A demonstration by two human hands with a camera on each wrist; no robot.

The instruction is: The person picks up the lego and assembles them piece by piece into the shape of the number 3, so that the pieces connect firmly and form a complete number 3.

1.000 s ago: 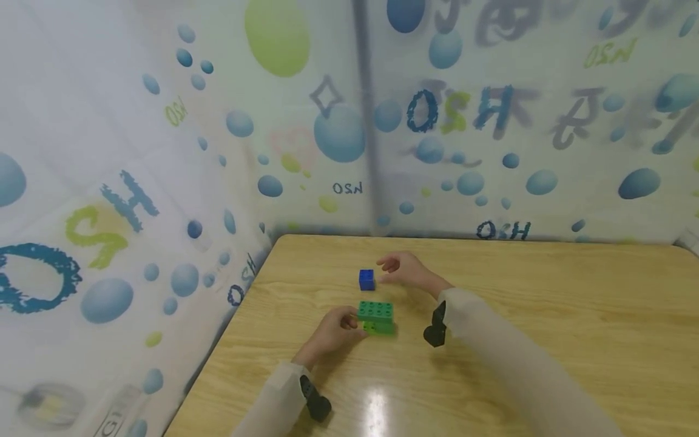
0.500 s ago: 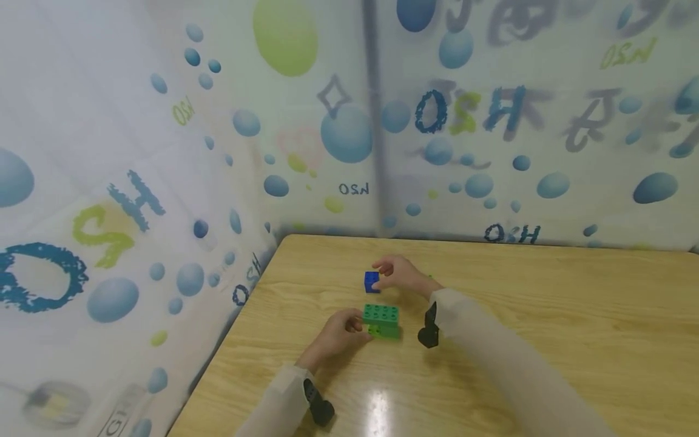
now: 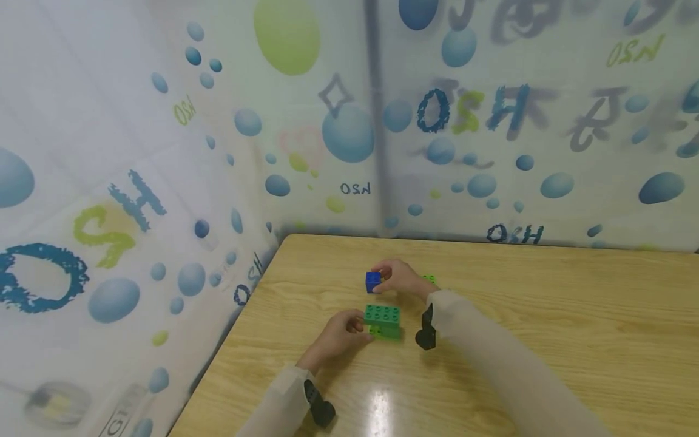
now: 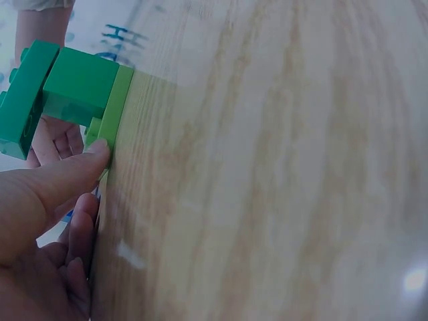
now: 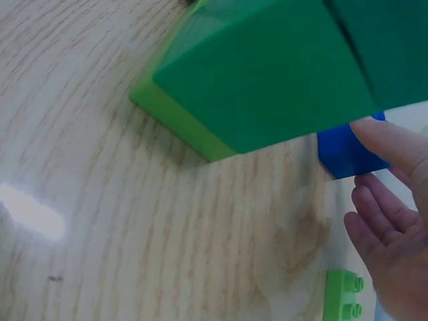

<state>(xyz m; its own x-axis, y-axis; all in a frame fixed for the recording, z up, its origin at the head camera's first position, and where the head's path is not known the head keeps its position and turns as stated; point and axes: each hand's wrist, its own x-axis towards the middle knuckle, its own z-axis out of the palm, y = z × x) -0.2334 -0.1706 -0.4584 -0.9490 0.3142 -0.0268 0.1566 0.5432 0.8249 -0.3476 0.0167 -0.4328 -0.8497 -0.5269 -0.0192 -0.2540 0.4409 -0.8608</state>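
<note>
A stack of toy building blocks (image 3: 384, 320) stands on the table near the middle of the head view. Its light green base plate (image 4: 118, 100) carries a darker green block, with another studded green block (image 4: 28, 93) on top overhanging one side. My left hand (image 3: 338, 335) pinches the base plate at its left edge, the thumb (image 4: 83, 162) lying by its stud. Beyond the stack, my right hand (image 3: 401, 278) has thumb and fingers about a small blue block (image 3: 373, 282). The right wrist view shows the thumb against this blue block (image 5: 348, 152), partly hidden behind the stack.
A light green block (image 5: 342, 294) with studs lies just behind my right wrist, mostly hidden in the head view. The wooden table (image 3: 546, 303) extends to the right. Printed white curtains (image 3: 306, 152) border its far and left sides.
My right hand has moved left onto the blue block, its thumb and fingers now at it. The light green block has come into sight behind the right wrist. My left hand stays at the stack.
</note>
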